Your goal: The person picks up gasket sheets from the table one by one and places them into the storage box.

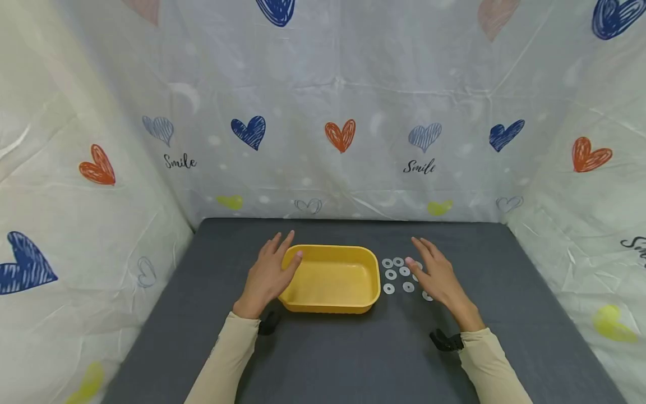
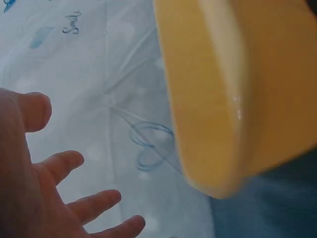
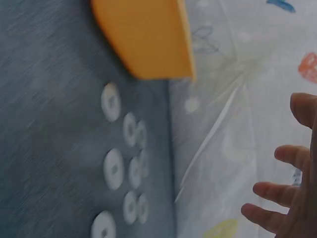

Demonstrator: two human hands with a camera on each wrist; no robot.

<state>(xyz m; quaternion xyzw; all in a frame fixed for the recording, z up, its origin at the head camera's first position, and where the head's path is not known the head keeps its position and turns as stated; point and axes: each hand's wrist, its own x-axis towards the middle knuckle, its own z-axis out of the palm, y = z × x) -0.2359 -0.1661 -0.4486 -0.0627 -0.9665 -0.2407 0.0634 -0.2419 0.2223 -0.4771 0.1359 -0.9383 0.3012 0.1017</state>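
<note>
A yellow rectangular tray (image 1: 330,306) rests on the dark table, its inside bare. Beside its left end my left hand (image 1: 267,275) hovers with fingers spread, holding nothing; in the left wrist view that hand (image 2: 54,193) is apart from the tray (image 2: 208,99). Several flat grey washers (image 1: 391,274) lie to the right of the tray. Over the rightmost ones is my right hand (image 1: 439,275), fingers extended and gripping nothing, partly hiding them. From the right wrist, the washers (image 3: 114,169) lie flat and the right hand (image 3: 292,173) is clear of them.
A dark grey cloth covers the table (image 1: 333,359). White curtains (image 1: 378,101) printed with hearts and the word Smile stand at the back and both sides. Each wrist wears a black strap (image 1: 446,340).
</note>
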